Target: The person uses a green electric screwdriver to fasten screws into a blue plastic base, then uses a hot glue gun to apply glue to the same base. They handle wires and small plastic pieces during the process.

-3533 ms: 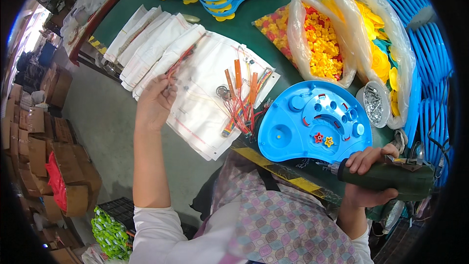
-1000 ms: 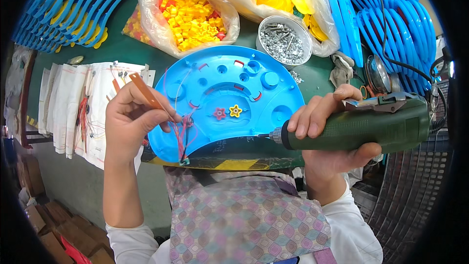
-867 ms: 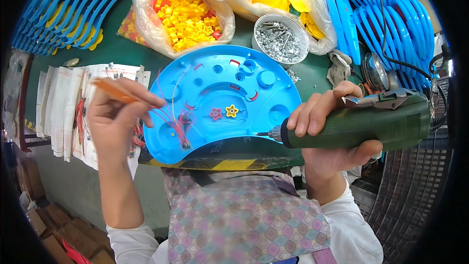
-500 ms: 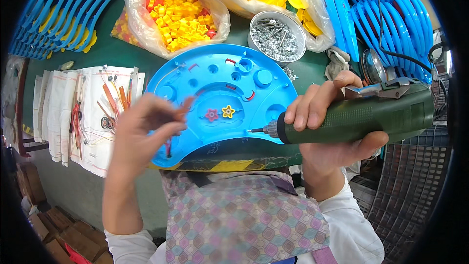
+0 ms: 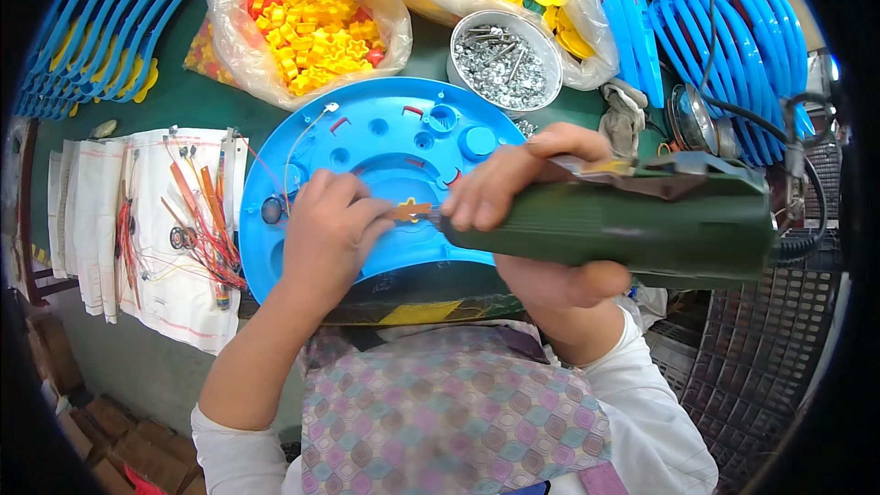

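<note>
A curved blue plastic panel (image 5: 264,261) with round recesses lies on the table. Over its middle, my left hand (image 5: 335,229) pinches a narrow orange-brown strip (image 5: 414,212), with a yellow star piece partly hidden behind it. My right hand (image 5: 500,185) is wrapped round a dark green electric screwdriver (image 5: 642,225), which lies level with its nose pointing left at the strip. The bit is blurred, so I cannot tell whether it touches. A small round black speaker (image 5: 272,210) with thin wires sits at the panel's left side.
Behind the panel stand a bag of yellow and red star pieces (image 5: 321,27) and a white tub of screws (image 5: 454,69). White cloth (image 5: 165,293) with wired parts hangs at left. Blue parts (image 5: 724,55) are stacked at right, near a grey rag (image 5: 623,119) and the screwdriver's cable (image 5: 752,115).
My left hand has moved right and inward with the strip. The screwdriver has moved left, to the strip. The speaker now lies on the panel, and the panel appears slightly further left.
</note>
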The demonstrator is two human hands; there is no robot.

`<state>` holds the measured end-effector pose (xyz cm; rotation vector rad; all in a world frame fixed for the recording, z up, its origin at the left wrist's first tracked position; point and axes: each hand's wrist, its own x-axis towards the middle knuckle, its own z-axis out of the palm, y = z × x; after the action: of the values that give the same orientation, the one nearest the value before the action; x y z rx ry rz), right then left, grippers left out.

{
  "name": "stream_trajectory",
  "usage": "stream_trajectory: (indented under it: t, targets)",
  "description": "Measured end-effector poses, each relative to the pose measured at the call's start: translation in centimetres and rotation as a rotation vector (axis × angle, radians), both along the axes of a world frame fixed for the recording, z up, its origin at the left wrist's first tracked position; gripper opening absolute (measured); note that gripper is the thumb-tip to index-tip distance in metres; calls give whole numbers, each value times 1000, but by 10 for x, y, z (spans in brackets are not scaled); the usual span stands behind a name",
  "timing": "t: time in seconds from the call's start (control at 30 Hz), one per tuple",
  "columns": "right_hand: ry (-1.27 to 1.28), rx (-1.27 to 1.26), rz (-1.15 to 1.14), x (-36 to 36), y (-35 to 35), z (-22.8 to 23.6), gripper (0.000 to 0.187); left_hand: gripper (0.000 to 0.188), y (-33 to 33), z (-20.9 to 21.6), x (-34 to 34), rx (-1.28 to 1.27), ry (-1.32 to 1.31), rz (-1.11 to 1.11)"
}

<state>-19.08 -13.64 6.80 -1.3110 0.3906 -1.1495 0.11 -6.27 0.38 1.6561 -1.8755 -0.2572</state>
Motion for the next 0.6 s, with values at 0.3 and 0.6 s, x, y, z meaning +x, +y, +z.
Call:
stream_trajectory:
  t: [0.3,0.6]
  targets:
    - [40,-44,101,19,-10,-27,96,17,-4,-3,3,27,43,-19]
    - [123,-48,189,35,-17,-36,97,15,-5,-15,7,-23,92,-32]
